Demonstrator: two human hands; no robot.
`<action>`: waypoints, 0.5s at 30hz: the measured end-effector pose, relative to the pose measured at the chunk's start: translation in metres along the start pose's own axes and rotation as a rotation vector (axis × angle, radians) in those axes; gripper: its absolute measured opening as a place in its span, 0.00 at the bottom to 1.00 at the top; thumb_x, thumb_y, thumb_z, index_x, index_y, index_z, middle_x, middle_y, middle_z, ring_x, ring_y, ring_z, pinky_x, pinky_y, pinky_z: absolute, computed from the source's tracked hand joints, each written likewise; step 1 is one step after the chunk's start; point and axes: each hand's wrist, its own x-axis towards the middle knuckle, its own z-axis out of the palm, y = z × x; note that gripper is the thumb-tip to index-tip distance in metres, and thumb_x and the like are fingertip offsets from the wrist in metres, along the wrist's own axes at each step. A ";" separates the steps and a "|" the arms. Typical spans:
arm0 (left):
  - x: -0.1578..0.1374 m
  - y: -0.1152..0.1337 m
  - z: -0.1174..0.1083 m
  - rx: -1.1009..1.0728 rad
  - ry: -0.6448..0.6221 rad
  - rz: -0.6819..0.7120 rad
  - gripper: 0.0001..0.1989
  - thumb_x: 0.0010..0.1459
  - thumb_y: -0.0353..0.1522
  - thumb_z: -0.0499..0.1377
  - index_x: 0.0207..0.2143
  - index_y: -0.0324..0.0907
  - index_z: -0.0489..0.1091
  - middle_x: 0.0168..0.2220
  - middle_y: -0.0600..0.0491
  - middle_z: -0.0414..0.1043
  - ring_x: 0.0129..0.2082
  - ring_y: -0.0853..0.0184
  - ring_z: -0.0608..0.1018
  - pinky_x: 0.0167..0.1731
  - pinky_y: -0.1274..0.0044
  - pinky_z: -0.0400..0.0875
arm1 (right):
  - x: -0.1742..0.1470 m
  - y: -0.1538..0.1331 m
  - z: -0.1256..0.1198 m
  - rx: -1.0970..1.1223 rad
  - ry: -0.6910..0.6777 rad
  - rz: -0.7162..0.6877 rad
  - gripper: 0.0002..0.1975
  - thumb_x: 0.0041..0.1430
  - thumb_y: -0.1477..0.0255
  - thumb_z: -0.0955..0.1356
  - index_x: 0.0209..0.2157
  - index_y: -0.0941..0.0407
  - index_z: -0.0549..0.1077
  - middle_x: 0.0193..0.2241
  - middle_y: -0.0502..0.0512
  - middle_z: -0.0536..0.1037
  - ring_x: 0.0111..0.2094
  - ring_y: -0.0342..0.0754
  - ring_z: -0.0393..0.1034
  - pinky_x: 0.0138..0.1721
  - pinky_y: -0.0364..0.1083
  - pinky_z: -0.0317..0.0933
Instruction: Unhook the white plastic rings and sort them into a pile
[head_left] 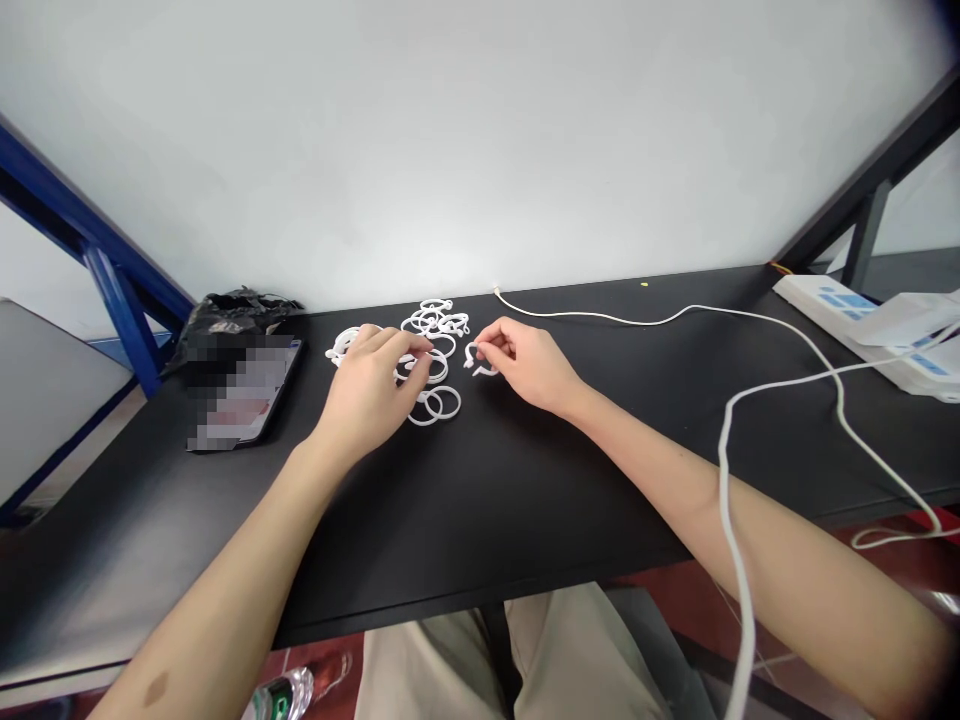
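My right hand (525, 362) pinches a white plastic ring (470, 352) that has a gap in its loop, just above the black table. My left hand (379, 385) is over a loose group of similar white rings, its thumb and fingers curved and apart, with nothing visible between them. Below its fingertips, two overlapping rings (448, 403) lie flat. Farther back, a small heap of white rings (431, 320) sits close to the wall. More white rings (344, 344) are partly covered by the back of my left hand.
A phone or tablet (279, 395), its screen blurred, and a crumpled black plastic bag (225, 312) are at the left. A white cable (724, 450) loops across the right side, passing over my right forearm. White boxes or packets (855, 315) lie far right. A bottle (285, 695) is below the table edge.
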 end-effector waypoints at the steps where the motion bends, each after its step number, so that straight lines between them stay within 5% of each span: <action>1: -0.001 0.002 0.000 -0.027 -0.015 0.026 0.09 0.64 0.34 0.54 0.42 0.43 0.72 0.38 0.51 0.76 0.41 0.60 0.72 0.44 0.68 0.68 | 0.000 0.000 0.002 0.068 0.012 0.046 0.06 0.63 0.70 0.65 0.36 0.56 0.71 0.31 0.51 0.79 0.27 0.41 0.71 0.31 0.43 0.64; 7: -0.005 0.014 0.007 -0.142 -0.127 0.066 0.25 0.61 0.43 0.58 0.56 0.41 0.65 0.49 0.47 0.73 0.50 0.57 0.71 0.51 0.65 0.67 | -0.007 -0.013 0.017 0.262 -0.046 0.141 0.03 0.61 0.71 0.66 0.35 0.56 0.70 0.27 0.49 0.79 0.21 0.38 0.69 0.25 0.40 0.63; 15: -0.006 0.015 0.008 -0.110 -0.065 0.011 0.18 0.60 0.39 0.59 0.51 0.44 0.69 0.43 0.50 0.76 0.43 0.60 0.75 0.44 0.69 0.70 | -0.012 -0.019 0.022 0.063 0.050 -0.022 0.09 0.66 0.68 0.62 0.32 0.55 0.70 0.28 0.49 0.78 0.26 0.42 0.70 0.31 0.44 0.63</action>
